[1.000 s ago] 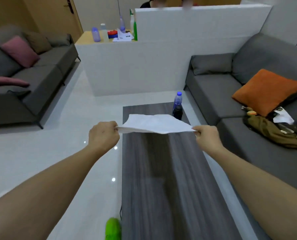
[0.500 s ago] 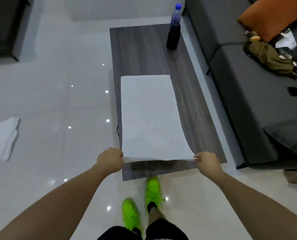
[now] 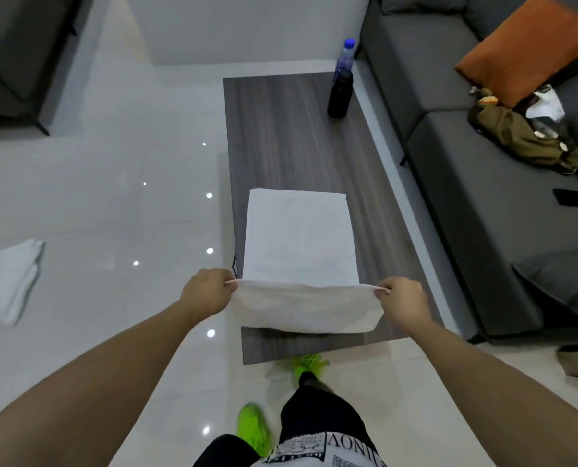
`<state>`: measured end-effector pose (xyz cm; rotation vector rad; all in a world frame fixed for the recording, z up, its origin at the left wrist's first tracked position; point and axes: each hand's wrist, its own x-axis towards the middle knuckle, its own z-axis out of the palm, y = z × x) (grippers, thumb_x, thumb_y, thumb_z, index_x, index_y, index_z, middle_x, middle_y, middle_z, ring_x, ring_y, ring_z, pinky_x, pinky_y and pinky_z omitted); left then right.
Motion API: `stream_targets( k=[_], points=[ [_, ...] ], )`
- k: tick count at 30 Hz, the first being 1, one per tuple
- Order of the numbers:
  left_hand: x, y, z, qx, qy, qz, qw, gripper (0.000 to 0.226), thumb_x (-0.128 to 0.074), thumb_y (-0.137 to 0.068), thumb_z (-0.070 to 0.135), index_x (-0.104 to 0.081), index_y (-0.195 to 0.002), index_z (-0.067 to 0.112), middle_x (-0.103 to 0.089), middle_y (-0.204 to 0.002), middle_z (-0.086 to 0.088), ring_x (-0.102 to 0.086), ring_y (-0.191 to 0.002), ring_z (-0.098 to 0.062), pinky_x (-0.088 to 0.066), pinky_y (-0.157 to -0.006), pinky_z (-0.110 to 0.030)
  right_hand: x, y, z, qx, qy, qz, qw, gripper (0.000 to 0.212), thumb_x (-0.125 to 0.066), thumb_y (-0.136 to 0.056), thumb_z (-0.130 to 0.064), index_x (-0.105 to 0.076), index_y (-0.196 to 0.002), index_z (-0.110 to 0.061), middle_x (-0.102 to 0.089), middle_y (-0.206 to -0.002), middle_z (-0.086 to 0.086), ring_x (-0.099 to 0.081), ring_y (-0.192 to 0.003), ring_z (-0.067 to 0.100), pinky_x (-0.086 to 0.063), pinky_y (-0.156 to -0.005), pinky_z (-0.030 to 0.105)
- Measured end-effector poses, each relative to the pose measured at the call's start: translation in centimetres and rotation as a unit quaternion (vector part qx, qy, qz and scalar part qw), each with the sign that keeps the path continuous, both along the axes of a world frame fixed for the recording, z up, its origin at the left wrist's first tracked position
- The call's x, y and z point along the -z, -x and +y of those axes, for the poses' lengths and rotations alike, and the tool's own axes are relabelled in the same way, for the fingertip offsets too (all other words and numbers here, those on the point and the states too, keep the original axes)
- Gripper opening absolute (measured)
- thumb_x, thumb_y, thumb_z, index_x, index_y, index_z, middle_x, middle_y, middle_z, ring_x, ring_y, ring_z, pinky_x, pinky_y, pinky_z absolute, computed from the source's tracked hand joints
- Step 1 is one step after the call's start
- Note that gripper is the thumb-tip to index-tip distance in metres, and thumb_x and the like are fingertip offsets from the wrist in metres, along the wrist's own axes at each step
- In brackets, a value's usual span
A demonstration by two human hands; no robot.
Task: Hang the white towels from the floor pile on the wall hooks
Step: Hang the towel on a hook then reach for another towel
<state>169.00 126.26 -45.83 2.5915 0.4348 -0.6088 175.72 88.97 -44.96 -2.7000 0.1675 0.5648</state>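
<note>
Since the earlier frame, the white towel (image 3: 299, 241) has been half-folded on the table (image 3: 281, 136). Both corners are pinched by left hand (image 3: 208, 291) and right hand (image 3: 403, 299); a loosened grip would skew the fold.

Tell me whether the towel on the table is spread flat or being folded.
Being folded: the towel's near edge is lifted and doubled over.

Dark wood table (image 3: 281, 156): white towel (image 3: 299, 237), bottle (image 3: 341, 85). Floor (image 3: 112, 197): crumpled towel (image 3: 14, 281).
</note>
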Motion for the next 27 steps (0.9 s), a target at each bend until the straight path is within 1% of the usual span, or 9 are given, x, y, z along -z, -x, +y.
stream_targets(
  k=[2,9,11,13,16,19,21,23,27],
  points=[
    [-0.5,-3.7,0.6,-0.009,-0.010,-0.021,1.000,0.020,-0.050,-0.097,0.031,-0.062,-0.083,0.023,-0.065,-0.089,-0.005,-0.058,-0.085,-0.026,-0.045,-0.071,-0.032,-0.2,-3.6,0.5,-0.009,-0.010,-0.017,1.000,0.021,-0.061,-0.094,-0.017,-0.073,-0.077,-0.013,-0.067,-0.069,0.006,-0.062,-0.066,0.022,-0.056,-0.060,0.037],
    [-0.5,-18.4,1.8,-0.051,-0.053,-0.026,0.997,0.022,-0.051,-0.095,0.032,-0.069,-0.092,0.019,-0.065,-0.089,-0.005,-0.060,-0.089,-0.029,-0.047,-0.072,-0.033,0.6,-18.7,2.8,-0.026,-0.001,-0.002,1.000,0.019,-0.059,-0.093,-0.018,-0.073,-0.085,-0.009,-0.069,-0.079,0.013,-0.064,-0.075,0.032,-0.057,-0.068,0.041],
    [0.0,-22.3,1.9,-0.086,-0.052,-0.049,0.994,0.021,-0.051,-0.094,0.028,-0.069,-0.098,0.020,-0.068,-0.095,-0.005,-0.061,-0.091,-0.029,-0.048,-0.073,-0.032,1.2,-23.1,3.8,-0.016,-0.001,-0.014,1.000,0.019,-0.059,-0.094,-0.021,-0.073,-0.100,-0.009,-0.070,-0.091,0.015,-0.065,-0.084,0.034,-0.055,-0.070,0.037],
    [0.9,-25.2,1.8,-0.157,-0.032,-0.100,0.982,0.025,-0.053,-0.092,0.021,-0.066,-0.114,0.019,-0.068,-0.107,-0.004,-0.062,-0.095,-0.029,-0.046,-0.077,-0.030,2.1,-26.7,4.7,0.008,-0.005,-0.028,1.000,0.033,-0.061,-0.094,-0.027,-0.063,-0.123,-0.011,-0.068,-0.107,0.017,-0.063,-0.099,0.038,-0.049,-0.073,0.033],
    [3.1,-27.0,1.0,-0.239,0.018,-0.132,0.962,0.038,-0.058,-0.091,0.020,-0.059,-0.129,0.016,-0.066,-0.118,-0.006,-0.061,-0.101,-0.027,-0.041,-0.080,-0.027,4.7,-28.9,5.7,0.031,-0.023,-0.023,0.999,0.040,-0.062,-0.092,-0.032,-0.059,-0.126,-0.012,-0.068,-0.112,0.017,-0.061,-0.106,0.038,-0.048,-0.079,0.036],
    [7.1,-24.8,-0.4,-0.250,0.048,-0.060,0.965,0.041,-0.057,-0.092,0.022,-0.057,-0.132,0.013,-0.064,-0.123,-0.009,-0.061,-0.107,-0.029,-0.046,-0.086,-0.031,9.1,-26.6,5.7,0.057,-0.053,0.035,0.996,0.039,-0.062,-0.093,-0.027,-0.060,-0.126,-0.006,-0.067,-0.117,0.017,-0.062,-0.109,0.036,-0.048,-0.085,0.033],
    [10.1,-21.9,-1.4,-0.250,0.064,0.020,0.966,0.043,-0.059,-0.093,0.023,-0.054,-0.134,0.011,-0.060,-0.129,-0.013,-0.059,-0.112,-0.032,-0.048,-0.094,-0.036,12.5,-23.4,4.9,0.081,-0.044,0.125,0.988,0.041,-0.062,-0.094,-0.027,-0.060,-0.126,-0.002,-0.066,-0.122,0.018,-0.061,-0.112,0.035,-0.048,-0.089,0.032],
    [13.1,-18.6,-2.2,-0.249,0.067,0.104,0.961,0.049,-0.061,-0.092,0.024,-0.051,-0.138,0.010,-0.057,-0.133,-0.015,-0.055,-0.118,-0.032,-0.046,-0.098,-0.038,15.9,-20.0,3.6,0.094,-0.012,0.211,0.973,0.041,-0.061,-0.093,-0.033,-0.063,-0.123,-0.006,-0.066,-0.123,0.014,-0.061,-0.112,0.032,-0.050,-0.088,0.033],
    [17.5,-13.6,-3.3,-0.304,0.074,0.196,0.929,0.055,-0.063,-0.089,0.023,-0.046,-0.139,0.008,-0.056,-0.129,-0.017,-0.057,-0.109,-0.030,-0.048,-0.086,-0.032,20.2,-14.5,1.8,0.166,-0.011,0.293,0.941,0.042,-0.064,-0.089,-0.036,-0.063,-0.120,-0.008,-0.066,-0.121,0.012,-0.062,-0.109,0.033,-0.048,-0.082,0.031]
  ],
)
